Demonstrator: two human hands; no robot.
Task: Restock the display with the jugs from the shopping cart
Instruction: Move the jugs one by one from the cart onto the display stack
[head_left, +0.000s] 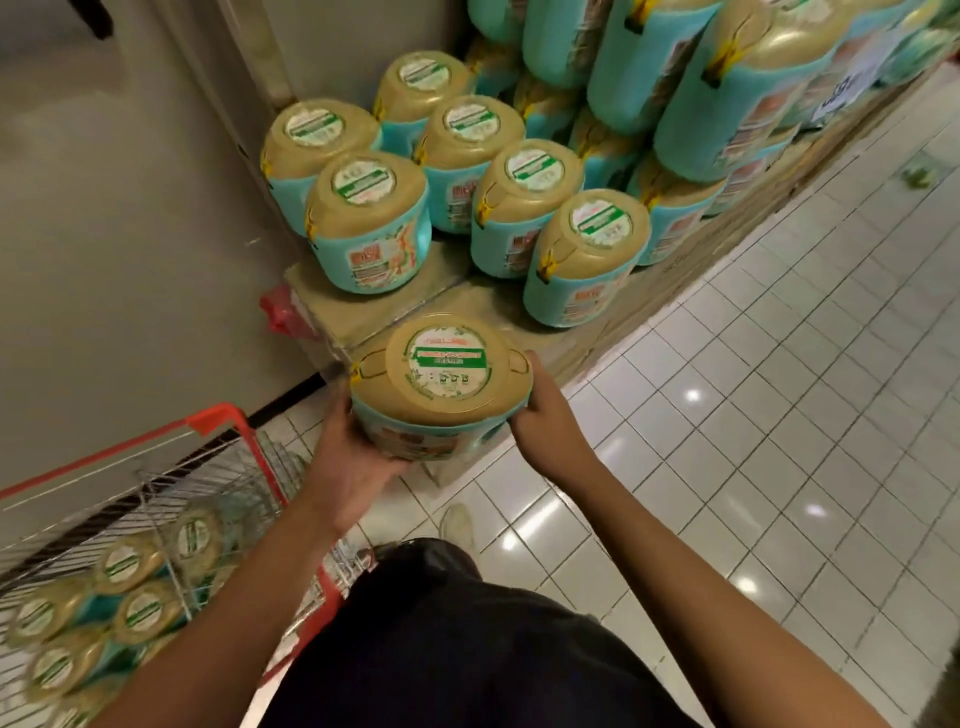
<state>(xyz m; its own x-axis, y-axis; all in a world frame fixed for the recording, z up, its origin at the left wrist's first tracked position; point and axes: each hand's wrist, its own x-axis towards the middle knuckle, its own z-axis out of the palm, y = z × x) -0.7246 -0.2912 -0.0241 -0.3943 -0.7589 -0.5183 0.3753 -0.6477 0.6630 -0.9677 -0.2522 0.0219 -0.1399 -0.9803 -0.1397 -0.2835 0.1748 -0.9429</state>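
Head view: the held jug (441, 379) is at centre frame, at the near corner of the display (363, 306), whose standing jugs (369, 223) lie toward 12 o'clock. The left hand (353, 447) cups its lower side and the right hand (540, 415) wraps the opposite flank. The shopping cart (223, 415) is at 8 o'clock and still loaded. Likely risk: set down too near the corner's edge, the jug could topple to the floor.

Head camera looks steeply down, close above the hands (441, 441).
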